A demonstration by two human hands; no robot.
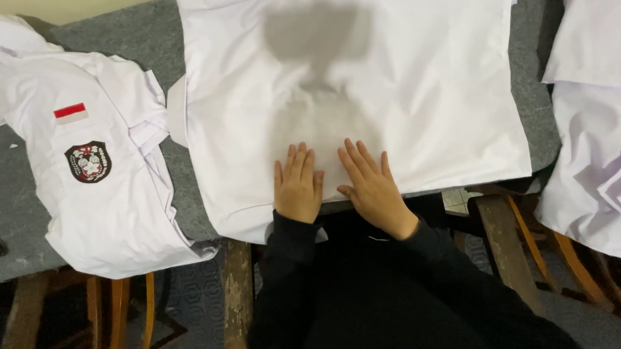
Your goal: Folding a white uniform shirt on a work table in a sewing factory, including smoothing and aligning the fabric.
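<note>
Sleeves: black sleeves fill the lower centre, nearest the camera.
Left hand: left hand lies flat, palm down, fingers extended and released, on the white garment.
Right hand: right hand lies flat beside it, fingers spread, grasping nothing; the two hands are near but apart.
Garment: folded white garment lies on the grey table cover, its near edge under both hands.
Left side: white shirt with badge hangs over the table edge.
Right side: white cloth pile sits apart.
</note>
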